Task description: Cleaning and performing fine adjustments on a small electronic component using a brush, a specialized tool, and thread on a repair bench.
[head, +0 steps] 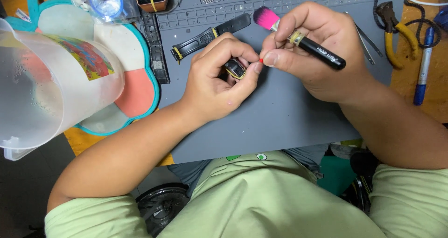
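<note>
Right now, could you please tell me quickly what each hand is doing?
Left hand: closed around a small black watch case.
Right hand: closed, holding a pink-bristled brush, fingertips pinching something tiny and red.

A translucent plastic jug (51,86) at the left edge bears a rectangular, many-coloured label (86,57) of red, yellow and blue. A clear plastic bag (103,2) lies crumpled at the top, behind it.

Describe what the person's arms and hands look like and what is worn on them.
Both arms are bare from the short light-green sleeves down. The left hand and right hand wear no gloves; no rings, watch or bracelet show. Fingernails are short and unpainted.
</note>
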